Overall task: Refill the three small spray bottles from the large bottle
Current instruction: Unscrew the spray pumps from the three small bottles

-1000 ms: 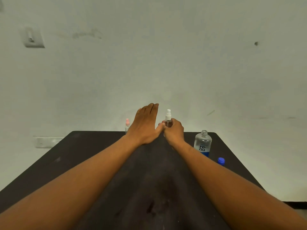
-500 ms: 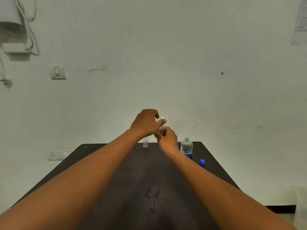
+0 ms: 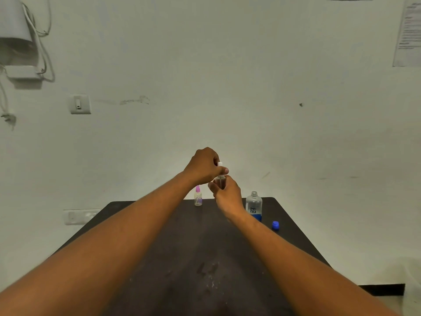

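A small clear spray bottle (image 3: 220,180) with a white spray top is held up above the far end of the dark table (image 3: 159,258). My right hand (image 3: 226,192) grips its body from below. My left hand (image 3: 204,166) is closed over its white top. A second small bottle with a pink top (image 3: 198,197) stands on the table to the left of my hands. The large clear bottle with a blue label (image 3: 253,205) stands uncapped to the right. Its blue cap (image 3: 275,225) lies on the table beside it. A third small bottle is not visible.
The table's far edge meets a pale wall. A wall switch (image 3: 79,104) and hanging cables (image 3: 43,42) are up on the left. A paper sheet (image 3: 407,33) hangs at the upper right. A socket strip (image 3: 79,216) sits low on the wall.
My hands have lifted the white-topped bottle off the table. My left hand went from flat and open to closed over the spray top. The view has tilted upward.
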`<control>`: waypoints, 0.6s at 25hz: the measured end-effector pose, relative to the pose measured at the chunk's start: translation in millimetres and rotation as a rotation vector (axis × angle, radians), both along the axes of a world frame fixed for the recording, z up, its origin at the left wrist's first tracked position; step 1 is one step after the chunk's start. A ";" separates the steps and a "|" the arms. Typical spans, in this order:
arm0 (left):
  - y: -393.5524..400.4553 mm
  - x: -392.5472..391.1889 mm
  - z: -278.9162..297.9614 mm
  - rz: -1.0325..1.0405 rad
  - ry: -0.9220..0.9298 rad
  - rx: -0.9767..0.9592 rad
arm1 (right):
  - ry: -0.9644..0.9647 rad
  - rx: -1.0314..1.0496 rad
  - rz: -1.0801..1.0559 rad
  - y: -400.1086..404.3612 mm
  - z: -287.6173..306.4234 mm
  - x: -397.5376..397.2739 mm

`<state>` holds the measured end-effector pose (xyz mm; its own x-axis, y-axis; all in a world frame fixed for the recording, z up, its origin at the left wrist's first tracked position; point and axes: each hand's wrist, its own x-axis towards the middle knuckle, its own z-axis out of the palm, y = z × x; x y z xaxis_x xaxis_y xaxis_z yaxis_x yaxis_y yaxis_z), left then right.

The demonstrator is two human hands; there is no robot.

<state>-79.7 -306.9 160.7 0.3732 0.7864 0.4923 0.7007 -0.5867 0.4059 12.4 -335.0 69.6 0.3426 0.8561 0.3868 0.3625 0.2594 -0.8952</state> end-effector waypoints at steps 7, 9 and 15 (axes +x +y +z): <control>0.8 -1.1 -2.2 -0.016 -0.022 -0.019 | 0.015 0.009 0.004 1.3 -0.1 -5.0; 0.8 -0.1 -4.3 0.008 -0.038 -0.019 | 0.013 0.013 -0.008 0.0 -1.3 -6.6; -4.0 9.9 -11.5 0.185 -0.103 0.009 | -0.034 -0.005 -0.046 -3.7 -3.2 -9.0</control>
<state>-69.8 -310.9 149.2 0.1707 0.8321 0.5278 0.7518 -0.4562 0.4761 3.5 -338.8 66.4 0.3687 0.8416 0.3947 0.4041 0.2373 -0.8834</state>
